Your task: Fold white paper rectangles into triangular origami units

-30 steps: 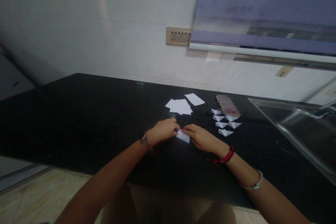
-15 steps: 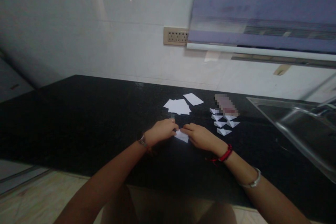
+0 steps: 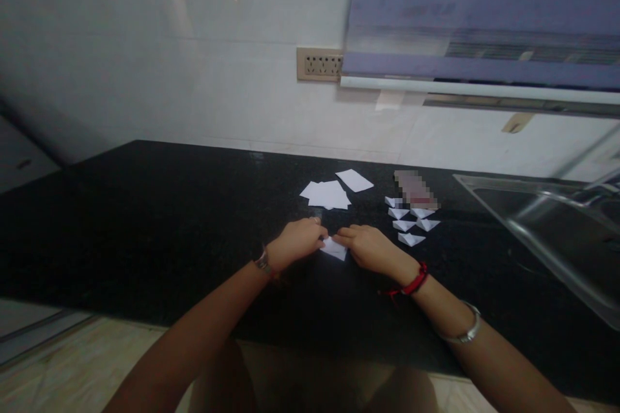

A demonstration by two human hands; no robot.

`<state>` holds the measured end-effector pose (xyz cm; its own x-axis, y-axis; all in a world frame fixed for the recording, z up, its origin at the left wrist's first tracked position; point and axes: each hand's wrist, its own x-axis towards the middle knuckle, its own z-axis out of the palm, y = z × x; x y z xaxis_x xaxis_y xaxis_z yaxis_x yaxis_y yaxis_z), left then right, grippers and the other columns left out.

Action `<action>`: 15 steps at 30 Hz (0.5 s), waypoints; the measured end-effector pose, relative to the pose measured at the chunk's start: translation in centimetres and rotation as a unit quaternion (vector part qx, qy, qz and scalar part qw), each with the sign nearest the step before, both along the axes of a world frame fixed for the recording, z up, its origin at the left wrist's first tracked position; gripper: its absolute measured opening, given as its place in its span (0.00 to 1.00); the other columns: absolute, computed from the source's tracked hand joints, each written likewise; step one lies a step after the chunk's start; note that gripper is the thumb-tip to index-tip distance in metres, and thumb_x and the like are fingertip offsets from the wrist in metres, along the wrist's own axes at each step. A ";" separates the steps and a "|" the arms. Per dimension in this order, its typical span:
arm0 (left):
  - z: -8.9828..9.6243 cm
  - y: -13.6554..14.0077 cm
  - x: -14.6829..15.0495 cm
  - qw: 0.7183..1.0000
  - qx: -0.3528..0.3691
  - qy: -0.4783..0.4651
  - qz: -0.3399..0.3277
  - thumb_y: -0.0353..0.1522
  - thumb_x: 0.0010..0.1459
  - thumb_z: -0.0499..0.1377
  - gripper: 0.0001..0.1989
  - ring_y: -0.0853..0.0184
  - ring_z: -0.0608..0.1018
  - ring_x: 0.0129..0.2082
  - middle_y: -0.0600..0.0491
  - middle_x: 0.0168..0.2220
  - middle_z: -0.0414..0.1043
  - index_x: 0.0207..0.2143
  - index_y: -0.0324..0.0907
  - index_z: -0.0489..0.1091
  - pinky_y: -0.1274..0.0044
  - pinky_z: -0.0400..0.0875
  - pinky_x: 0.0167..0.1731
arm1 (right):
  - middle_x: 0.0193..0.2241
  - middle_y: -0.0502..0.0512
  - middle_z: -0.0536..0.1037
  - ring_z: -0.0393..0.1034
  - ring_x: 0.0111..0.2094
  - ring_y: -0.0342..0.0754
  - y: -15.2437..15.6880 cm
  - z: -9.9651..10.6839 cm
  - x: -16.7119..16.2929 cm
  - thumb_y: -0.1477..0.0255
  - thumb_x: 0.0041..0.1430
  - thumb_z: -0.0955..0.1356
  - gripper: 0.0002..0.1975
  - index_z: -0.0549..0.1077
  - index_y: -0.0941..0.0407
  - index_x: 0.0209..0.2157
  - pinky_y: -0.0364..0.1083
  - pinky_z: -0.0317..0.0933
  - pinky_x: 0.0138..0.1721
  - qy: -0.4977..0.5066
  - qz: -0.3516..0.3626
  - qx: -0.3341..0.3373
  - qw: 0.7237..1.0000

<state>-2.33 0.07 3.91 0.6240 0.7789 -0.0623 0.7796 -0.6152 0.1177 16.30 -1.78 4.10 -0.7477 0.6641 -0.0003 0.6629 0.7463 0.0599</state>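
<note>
Small white folded paper (image 3: 335, 249) lies on the black tabletop (image 3: 145, 226) between left hand (image 3: 296, 239) and right hand (image 3: 372, 248); folding appears unfinished. Left hand: nearly closed, pinching the paper's upper-left corner. Ahead and rightward of it: flat white rectangular sheets (image 3: 328, 195), seemingly unfolded stock. Right hand: fingers together, gripping the paper's upper-right edge. Farther right: six white pointed paper pieces (image 3: 411, 240), judged complete.

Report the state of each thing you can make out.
Handled paper: seemingly folded, partly covered.
Left hand: fingertips at that paper's edge, grip unclear.
Right hand: fingers over that paper, grip unclear.
Paper pile: sheets flat, overlapping.
Lone sheet: flat, apart from the pile.
Six small papers: folded.
Pixelated object: lying flat, masked.
Socket: visible outlets unplugged.
Blind: hanging down over the socket's right end.
</note>
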 end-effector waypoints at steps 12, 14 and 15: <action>0.4 -0.4 0.1 1.000 -0.008 0.002 0.013 0.34 0.54 0.51 0.08 0.67 0.70 0.35 0.51 0.36 0.65 0.35 0.45 0.68 0.80 0.63 0.28 | 0.33 0.56 0.70 0.63 0.33 0.46 -0.8 0.3 0.5 0.83 0.51 0.59 0.17 0.68 0.55 0.40 0.43 0.57 0.32 -0.020 -0.027 0.005 0.999; 0.4 -0.4 0.1 1.000 -0.007 0.002 0.013 0.34 0.54 0.51 0.09 0.66 0.70 0.35 0.51 0.36 0.65 0.35 0.45 0.68 0.79 0.63 0.28 | 0.33 0.56 0.70 0.63 0.33 0.47 -1.0 0.4 0.8 0.83 0.50 0.59 0.17 0.69 0.55 0.40 0.43 0.57 0.31 -0.027 -0.035 0.003 0.999; 0.4 -0.4 0.1 1.000 -0.006 0.000 0.012 0.34 0.54 0.51 0.09 0.66 0.70 0.36 0.51 0.36 0.65 0.36 0.46 0.68 0.79 0.63 0.29 | 0.32 0.56 0.70 0.63 0.33 0.47 -1.0 0.4 0.9 0.83 0.50 0.59 0.16 0.70 0.55 0.39 0.43 0.57 0.31 -0.031 -0.039 0.000 0.999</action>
<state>-2.26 -0.32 4.31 0.6044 0.7934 -0.0721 0.7947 -0.5940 0.1249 17.19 -2.82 4.52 -0.6929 0.7196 -0.0449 0.7133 0.6932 0.1028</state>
